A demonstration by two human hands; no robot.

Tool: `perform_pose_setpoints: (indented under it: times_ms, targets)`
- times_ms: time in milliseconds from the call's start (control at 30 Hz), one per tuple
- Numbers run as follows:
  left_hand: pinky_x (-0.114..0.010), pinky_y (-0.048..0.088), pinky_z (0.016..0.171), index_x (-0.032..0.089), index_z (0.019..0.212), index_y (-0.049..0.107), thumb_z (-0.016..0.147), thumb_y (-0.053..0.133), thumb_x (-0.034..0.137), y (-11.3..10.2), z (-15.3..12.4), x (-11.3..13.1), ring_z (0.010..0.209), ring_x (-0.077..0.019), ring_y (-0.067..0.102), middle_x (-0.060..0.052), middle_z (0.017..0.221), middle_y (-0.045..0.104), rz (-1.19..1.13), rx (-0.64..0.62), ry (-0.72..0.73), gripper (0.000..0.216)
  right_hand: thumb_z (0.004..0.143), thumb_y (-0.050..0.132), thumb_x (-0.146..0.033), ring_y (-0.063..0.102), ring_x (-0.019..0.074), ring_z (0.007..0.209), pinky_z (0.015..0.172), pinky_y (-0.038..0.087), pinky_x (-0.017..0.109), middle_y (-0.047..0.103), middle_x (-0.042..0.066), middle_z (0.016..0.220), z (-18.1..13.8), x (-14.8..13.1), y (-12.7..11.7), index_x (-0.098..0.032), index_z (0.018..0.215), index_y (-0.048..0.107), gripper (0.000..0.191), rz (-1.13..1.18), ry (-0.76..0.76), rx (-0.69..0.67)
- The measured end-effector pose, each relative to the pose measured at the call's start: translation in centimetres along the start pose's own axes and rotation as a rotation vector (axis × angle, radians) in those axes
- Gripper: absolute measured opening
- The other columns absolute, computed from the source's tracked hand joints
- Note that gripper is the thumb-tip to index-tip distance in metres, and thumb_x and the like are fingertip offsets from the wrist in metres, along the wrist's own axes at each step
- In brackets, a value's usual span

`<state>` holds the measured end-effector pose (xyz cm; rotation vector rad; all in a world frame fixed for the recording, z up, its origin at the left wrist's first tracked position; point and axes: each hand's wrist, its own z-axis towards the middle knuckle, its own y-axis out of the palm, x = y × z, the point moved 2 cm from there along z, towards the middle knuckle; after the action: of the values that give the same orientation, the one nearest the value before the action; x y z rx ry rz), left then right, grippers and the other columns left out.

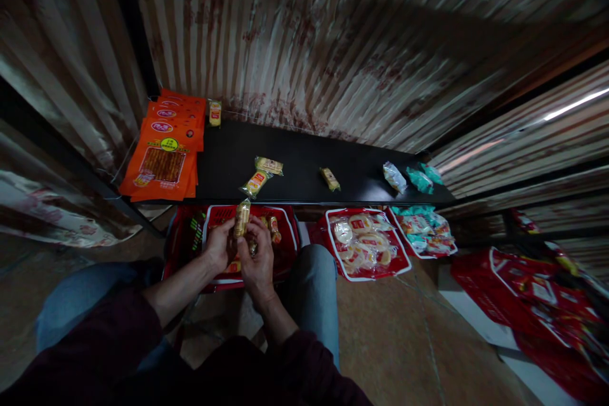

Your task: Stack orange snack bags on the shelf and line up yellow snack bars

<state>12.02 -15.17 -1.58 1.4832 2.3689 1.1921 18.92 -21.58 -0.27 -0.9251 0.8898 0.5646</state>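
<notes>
Over a red basket (291,228) with a white rim, my left hand (221,244) and my right hand (259,260) come together. Between their fingers is a yellow wrapped snack roll (242,218), held upright with both hands closed on it. More wrapped rolls (273,228) lie in the basket below, partly hidden by my right hand. Just beyond my hands, two yellow snack packs (257,183) touch each other on the black shelf (228,152). Another snack pack (330,179) lies farther right on the shelf.
Orange snack bags (166,146) are stacked at the shelf's left end, beside a small yellow pack (215,113). Teal packets (419,179) and a whitish packet (394,177) lie at its right. Red baskets (404,263) of packaged snacks stand below. Striped curtains (285,44) hang behind.
</notes>
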Motion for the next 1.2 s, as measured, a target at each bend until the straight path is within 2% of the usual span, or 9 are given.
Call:
perform_pose_setpoints:
  times_ms: [133,233,367,500,633,867,1067,1200]
  targets:
    - [-0.028,0.052,0.055,0.010,0.095,0.063,0.085,0.043,0.020,0.2,-0.1,0.0,0.056,-0.0161,0.063,-0.005,0.068,0.067,0.018,-0.050,-0.005,0.025,0.086,0.047,-0.021,0.052,0.0207,0.117,0.097,0.044,0.041,0.056,0.012,0.123,0.2,0.0,-0.5,-0.019,0.106,0.059,0.024,-0.080,-0.048,0.010]
    - [-0.026,0.050,0.051,0.010,0.097,0.063,0.086,0.043,0.020,-0.1,0.3,0.0,0.053,-0.0141,0.061,-0.006,0.071,0.068,0.043,-0.058,0.025,0.025,0.085,0.045,-0.016,0.051,0.0213,0.117,0.100,0.039,0.044,0.057,0.011,0.124,0.3,0.4,-0.8,-0.019,0.107,0.060,0.026,-0.216,-0.110,0.000]
    - [-0.025,0.050,0.053,0.010,0.099,0.061,0.085,0.046,0.019,-0.5,0.8,-0.2,0.060,-0.0150,0.064,-0.007,0.077,0.070,0.062,-0.110,0.063,0.023,0.080,0.044,-0.011,0.051,0.0220,0.115,0.103,0.034,0.048,0.061,0.010,0.117,0.5,1.2,-1.0,-0.018,0.111,0.059,0.035,-0.315,-0.145,-0.026]
    - [-0.021,0.047,0.049,0.013,0.093,0.060,0.078,0.053,0.014,-0.6,0.7,-0.2,0.057,-0.0119,0.061,-0.003,0.076,0.069,0.078,-0.117,0.097,0.017,0.080,0.044,-0.013,0.052,0.0230,0.110,0.101,0.036,0.048,0.062,0.011,0.113,0.6,1.5,-1.2,-0.017,0.110,0.060,0.033,-0.330,-0.116,-0.018]
    - [-0.020,0.050,0.057,0.016,0.085,0.059,0.071,0.058,0.011,-0.3,0.3,-0.2,0.063,-0.0110,0.063,-0.001,0.075,0.067,0.092,-0.111,0.133,0.015,0.087,0.043,-0.021,0.052,0.0237,0.112,0.100,0.037,0.048,0.061,0.013,0.116,0.4,1.2,-1.3,-0.015,0.114,0.059,0.032,-0.338,-0.117,-0.002]
    - [-0.023,0.050,0.066,0.017,0.084,0.059,0.068,0.064,0.018,0.1,0.0,-0.3,0.070,-0.0126,0.063,0.000,0.079,0.066,0.144,-0.142,0.183,0.017,0.084,0.056,-0.040,0.050,0.0278,0.118,0.100,0.039,0.051,0.056,0.016,0.125,-0.1,1.6,-1.0,-0.015,0.125,0.053,0.047,-0.351,-0.090,-0.007]
    - [-0.023,0.047,0.066,0.018,0.088,0.060,0.067,0.069,0.026,-0.5,0.7,-0.9,0.077,-0.0147,0.064,-0.001,0.081,0.066,0.249,-0.220,0.231,0.024,0.083,0.058,-0.037,0.055,0.0274,0.112,0.092,0.048,0.046,0.060,0.016,0.117,0.0,3.1,-1.3,-0.015,0.121,0.055,0.043,-0.282,-0.036,0.075]
    - [-0.023,0.045,0.069,0.020,0.081,0.061,0.064,0.071,0.027,-0.9,1.7,-1.3,0.075,-0.0136,0.061,0.000,0.080,0.062,0.325,-0.177,0.330,0.021,0.084,0.056,-0.037,0.060,0.0268,0.108,0.087,0.052,0.043,0.063,0.015,0.114,0.0,4.0,-1.6,-0.017,0.114,0.061,0.037,-0.234,-0.029,0.151]
